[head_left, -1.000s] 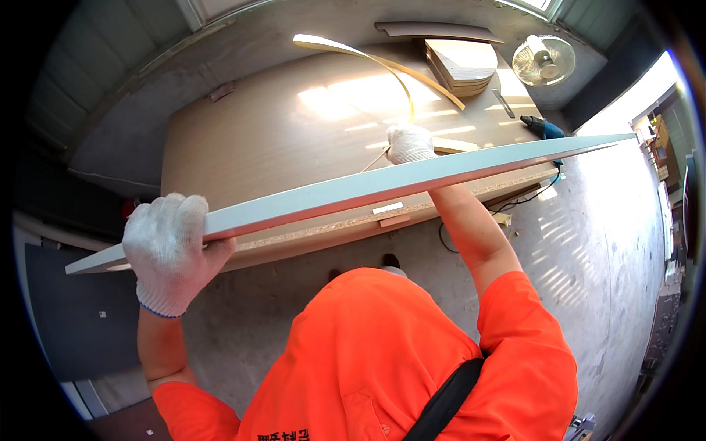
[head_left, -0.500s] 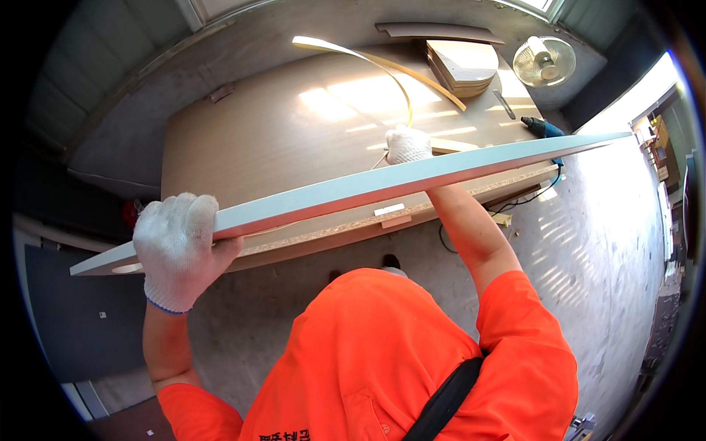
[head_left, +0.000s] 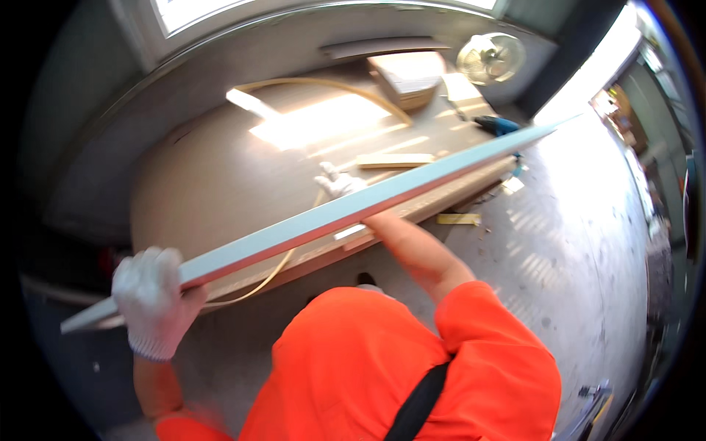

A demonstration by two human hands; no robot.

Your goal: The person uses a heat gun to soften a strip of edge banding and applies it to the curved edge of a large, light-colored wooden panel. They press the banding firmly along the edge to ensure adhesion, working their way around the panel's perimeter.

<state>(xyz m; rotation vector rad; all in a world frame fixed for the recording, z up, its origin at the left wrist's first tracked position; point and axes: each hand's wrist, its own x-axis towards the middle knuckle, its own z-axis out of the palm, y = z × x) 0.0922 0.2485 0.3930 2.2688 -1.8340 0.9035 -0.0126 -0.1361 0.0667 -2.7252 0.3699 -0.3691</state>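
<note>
A long board with a pale blue-white edge slants across the view, its left end lower and nearer. My left hand, in a white knitted glove, grips it near that left end, fingers over the top and thumb on my side. My right arm passes beneath the board. Beyond it, my gloved right hand shows its fingers spread, with the palm partly hidden by the board. A thin yellowish strip hangs below the board in a curve, and part of it appears close to my right fingers.
A wood-coloured panel stack lies behind the board. On it are a curved strip, a short wooden bar, stacked pieces and a blue power tool. A fan stands at the far right.
My right hand has gone from a closed fist to spread fingers and moved left along the board. The thin strip now hangs below the board. The whole view has shifted.
</note>
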